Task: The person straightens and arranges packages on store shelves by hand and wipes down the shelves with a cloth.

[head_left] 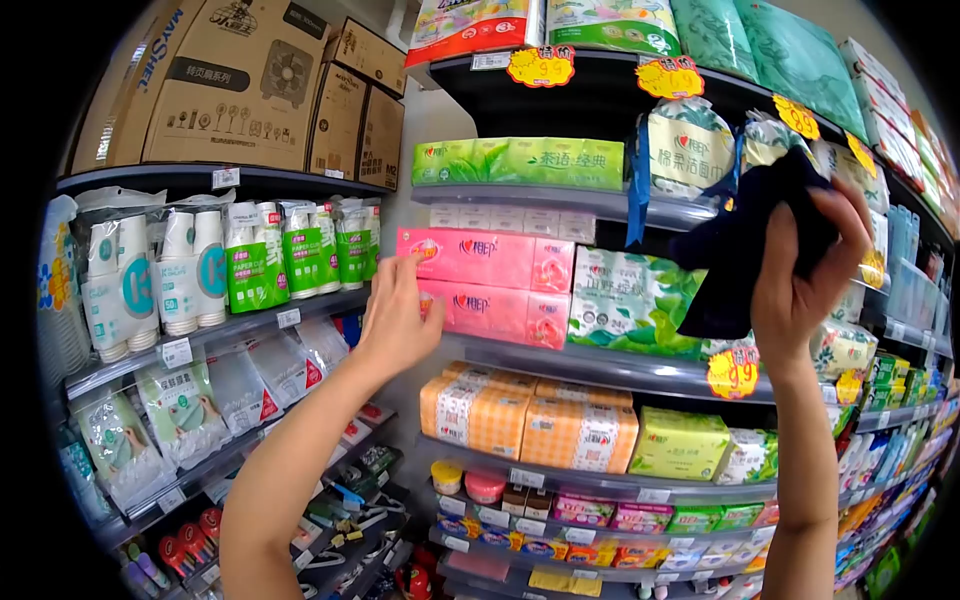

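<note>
My right hand is raised in front of the shelves at the right, its fingers closed around a dark navy cloth. The cloth hangs down to the left and covers part of the goods behind it. My left hand is at the left end of two stacked pink tissue packs. Its fingers are bent and apart, touching the end of the packs, with no firm grip visible. Right of the pink packs stands a green and white tissue pack, close to the cloth's lower edge.
A long green tissue pack lies one shelf higher, beside a bagged face towel pack with a blue ribbon. Orange checked tissue packs fill the shelf below. Paper cups line the left shelf, under a fan carton.
</note>
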